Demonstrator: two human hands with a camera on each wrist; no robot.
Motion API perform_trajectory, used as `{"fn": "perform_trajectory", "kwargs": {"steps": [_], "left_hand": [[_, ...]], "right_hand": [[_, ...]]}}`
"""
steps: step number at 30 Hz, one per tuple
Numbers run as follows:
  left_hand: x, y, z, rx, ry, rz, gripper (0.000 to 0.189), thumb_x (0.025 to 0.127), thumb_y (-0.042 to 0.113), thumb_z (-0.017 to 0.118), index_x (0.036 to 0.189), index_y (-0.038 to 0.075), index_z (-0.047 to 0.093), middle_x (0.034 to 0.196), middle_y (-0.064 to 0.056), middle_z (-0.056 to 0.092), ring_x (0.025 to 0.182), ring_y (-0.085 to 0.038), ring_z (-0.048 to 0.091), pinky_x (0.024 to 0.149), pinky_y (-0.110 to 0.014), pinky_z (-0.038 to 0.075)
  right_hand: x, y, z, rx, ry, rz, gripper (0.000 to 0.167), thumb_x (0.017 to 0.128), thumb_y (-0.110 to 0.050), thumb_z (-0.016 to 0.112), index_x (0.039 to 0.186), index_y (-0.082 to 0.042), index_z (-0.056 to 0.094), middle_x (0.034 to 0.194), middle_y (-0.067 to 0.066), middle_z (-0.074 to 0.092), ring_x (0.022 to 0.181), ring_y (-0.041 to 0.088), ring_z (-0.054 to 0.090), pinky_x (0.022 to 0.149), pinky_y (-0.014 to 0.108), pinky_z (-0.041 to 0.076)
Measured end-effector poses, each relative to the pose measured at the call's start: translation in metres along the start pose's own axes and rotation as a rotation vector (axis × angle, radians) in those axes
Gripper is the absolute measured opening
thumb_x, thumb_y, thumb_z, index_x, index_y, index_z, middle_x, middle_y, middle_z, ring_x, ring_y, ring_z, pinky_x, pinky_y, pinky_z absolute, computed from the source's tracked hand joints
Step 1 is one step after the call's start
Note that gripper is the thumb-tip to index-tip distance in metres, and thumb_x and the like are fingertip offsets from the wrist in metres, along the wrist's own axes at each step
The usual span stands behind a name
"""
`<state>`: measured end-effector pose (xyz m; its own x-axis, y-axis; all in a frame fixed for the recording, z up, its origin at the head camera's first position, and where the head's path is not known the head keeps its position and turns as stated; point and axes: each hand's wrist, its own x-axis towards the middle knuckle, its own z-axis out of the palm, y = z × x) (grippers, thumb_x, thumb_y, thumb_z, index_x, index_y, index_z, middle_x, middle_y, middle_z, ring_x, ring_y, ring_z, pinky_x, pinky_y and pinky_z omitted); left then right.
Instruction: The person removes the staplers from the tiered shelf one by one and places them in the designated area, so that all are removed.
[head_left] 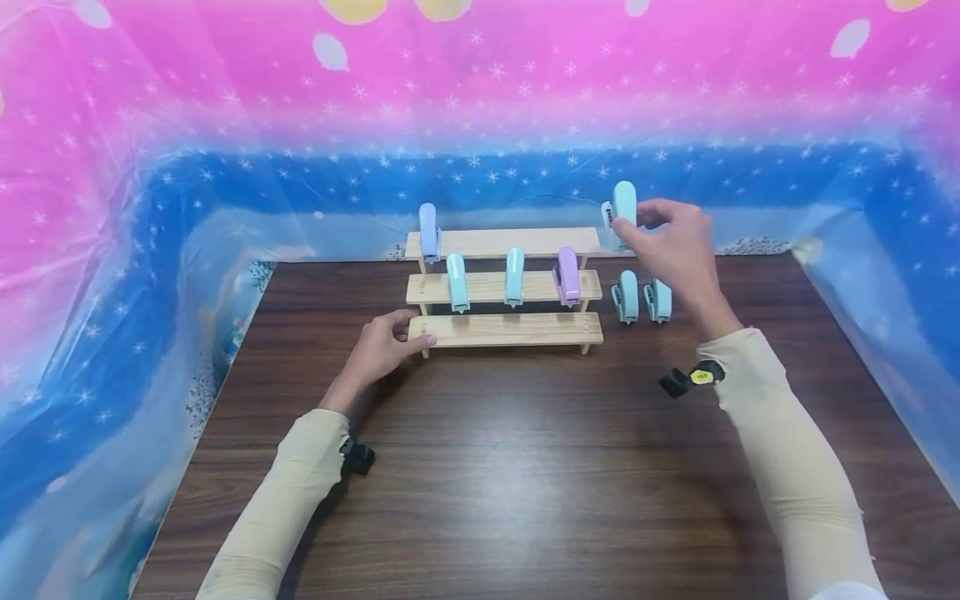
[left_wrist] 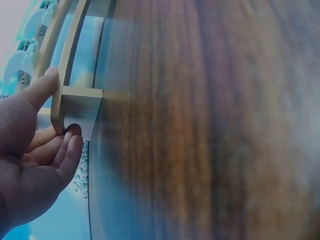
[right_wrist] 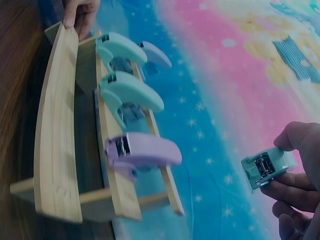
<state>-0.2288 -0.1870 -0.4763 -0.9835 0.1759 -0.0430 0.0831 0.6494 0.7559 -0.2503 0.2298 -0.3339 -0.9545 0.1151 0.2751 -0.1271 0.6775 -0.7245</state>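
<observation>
My right hand [head_left: 675, 246] holds a mint green stapler [head_left: 625, 208] in the air, off the right end of the top step of a three-tier wooden shelf [head_left: 502, 331]. Thumb and fingers pinch the same stapler [right_wrist: 264, 167] in the right wrist view. With its thumb on top and fingers underneath, my left hand [head_left: 381, 346] grips the left end of the lowest step. On the middle step stand two mint staplers, one left [head_left: 457, 283] and one central [head_left: 513, 277], and a purple stapler [head_left: 568, 277] at the right. A periwinkle stapler [head_left: 429, 232] stands at the top step's left end.
Two more mint staplers, a nearer one [head_left: 626, 297] and one partly behind my right hand [head_left: 659, 300], stand on the dark wood table [head_left: 510, 467] right of the shelf. A pink and blue patterned cloth [head_left: 480, 125] hangs behind and along both sides.
</observation>
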Motion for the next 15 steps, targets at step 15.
{"fn": "perform_trajectory", "kwargs": {"steps": [15], "left_hand": [[0.0,0.0,0.0,0.006,-0.002,-0.006,0.071,0.092,0.043,0.077,0.145,0.001,0.054,0.123,-0.019,0.069,0.112,-0.031,0.066,0.092,-0.047,0.056]], "right_hand": [[0.0,0.053,-0.025,-0.038,0.016,0.019,0.06,0.089,-0.056,0.073,0.123,-0.007,0.073,0.114,0.013,0.073,0.101,0.021,0.064,0.074,0.023,0.049]]}}
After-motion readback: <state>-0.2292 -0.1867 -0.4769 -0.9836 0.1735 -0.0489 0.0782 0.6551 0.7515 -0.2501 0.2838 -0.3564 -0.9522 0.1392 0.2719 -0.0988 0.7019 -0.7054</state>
